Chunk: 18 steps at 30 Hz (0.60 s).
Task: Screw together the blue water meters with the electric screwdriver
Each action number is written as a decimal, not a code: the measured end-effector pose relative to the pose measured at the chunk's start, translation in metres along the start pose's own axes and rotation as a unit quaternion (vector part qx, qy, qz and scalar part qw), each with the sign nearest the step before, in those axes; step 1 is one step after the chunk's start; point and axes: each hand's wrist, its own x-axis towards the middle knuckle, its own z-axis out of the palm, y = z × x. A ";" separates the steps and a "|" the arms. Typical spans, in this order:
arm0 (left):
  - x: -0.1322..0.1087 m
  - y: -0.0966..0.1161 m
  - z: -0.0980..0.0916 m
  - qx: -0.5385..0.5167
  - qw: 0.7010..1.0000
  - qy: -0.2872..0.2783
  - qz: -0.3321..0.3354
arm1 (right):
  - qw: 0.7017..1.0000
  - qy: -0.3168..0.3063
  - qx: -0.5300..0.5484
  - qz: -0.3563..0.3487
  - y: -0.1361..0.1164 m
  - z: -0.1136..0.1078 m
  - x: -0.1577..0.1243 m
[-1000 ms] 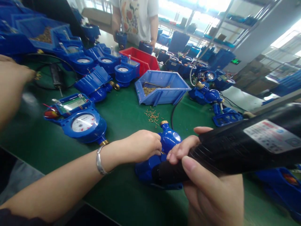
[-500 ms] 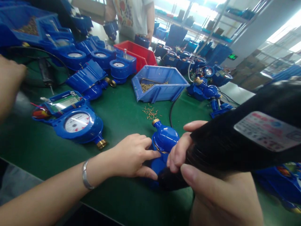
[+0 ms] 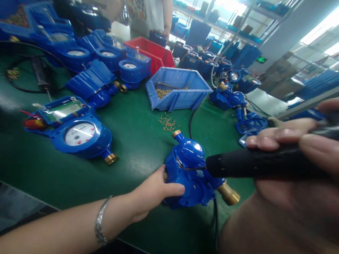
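A blue water meter (image 3: pixel 189 153) with brass threaded ends lies face down on the green table in front of me. My left hand (image 3: pixel 161 190) grips its left side, thumb on top and the other fingers mostly hidden behind the body. In my right hand (image 3: pixel 286 144) is a black electric screwdriver (image 3: pixel 238 164), held nearly level from the right. Its front end is at the meter's right side, by the rounded brass-tipped part; the bit's tip is hard to make out. Loose brass-coloured screws (image 3: pixel 168 122) are scattered just beyond the meter.
Behind the screws stands a light blue bin (image 3: pixel 182 100) holding many more. An opened meter with dial and display (image 3: pixel 81 134) lies at left, near another screwdriver (image 3: pixel 41 76). Several meters, a red bin (image 3: pixel 159 53) and a person (image 3: pixel 148 21) are farther back.
The screwdriver has swung from the meter's near end to its right side, lying more level. My left hand has shifted to the meter's left side, and more of the meter shows.
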 end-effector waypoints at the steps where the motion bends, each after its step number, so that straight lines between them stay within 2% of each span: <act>1: 0.001 0.001 0.001 -0.020 1.000 -0.020 -0.008 | 0.999 0.020 0.001 -0.032 0.002 0.006 0.000; 3: 0.004 0.003 0.000 -0.033 0.998 -0.036 -0.025 | 0.998 0.035 0.004 -0.057 0.007 0.018 0.002; 6: 0.011 0.003 -0.002 -0.026 0.999 -0.036 -0.021 | 0.999 0.030 0.017 -0.017 0.014 0.028 0.006; 10: 0.017 0.001 -0.004 -0.005 0.999 -0.042 0.024 | 0.999 0.030 -0.008 0.009 0.026 0.034 0.012; 15: 0.019 -0.003 -0.005 0.010 0.999 -0.013 0.042 | 0.996 0.034 0.000 0.085 0.044 0.040 0.009; 18: 0.017 -0.004 -0.006 0.001 0.998 -0.018 0.061 | 0.997 0.054 -0.001 0.058 0.051 0.043 0.001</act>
